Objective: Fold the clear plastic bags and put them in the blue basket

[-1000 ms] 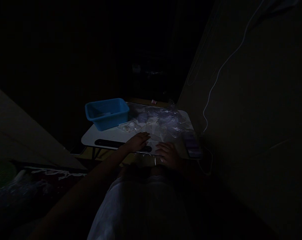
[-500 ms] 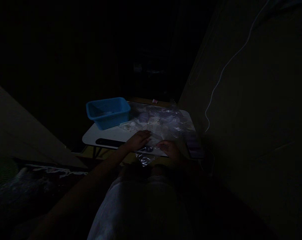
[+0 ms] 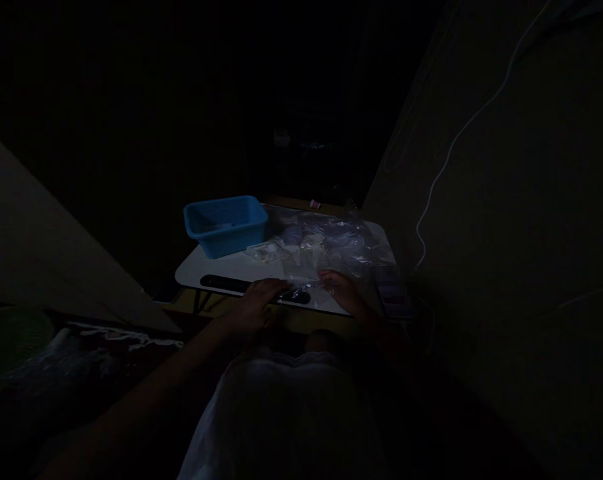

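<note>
A clear plastic bag (image 3: 301, 267) lies over the front part of a small white folding table (image 3: 196, 270). My left hand (image 3: 258, 299) is at the table's front edge, its fingers closed on the near left edge of the bag. On the other side, my right hand (image 3: 340, 288) pinches the bag's right edge between thumb and fingers. The near edge of the plastic is gathered and shiny between the two hands. What is inside the bag, if anything, is too dark to make out.
A blue plastic basin (image 3: 231, 237) stands at the table's back left. Crumpled clear plastic (image 3: 346, 230) covers the back right. A dark phone-like object (image 3: 394, 293) lies at the right edge. A white cable (image 3: 448, 153) hangs along the right wall.
My left hand has moved down and left, from lying flat on the plastic to its near edge. The plastic flap hanging over the table edge has been folded up. My view has shifted slightly.
</note>
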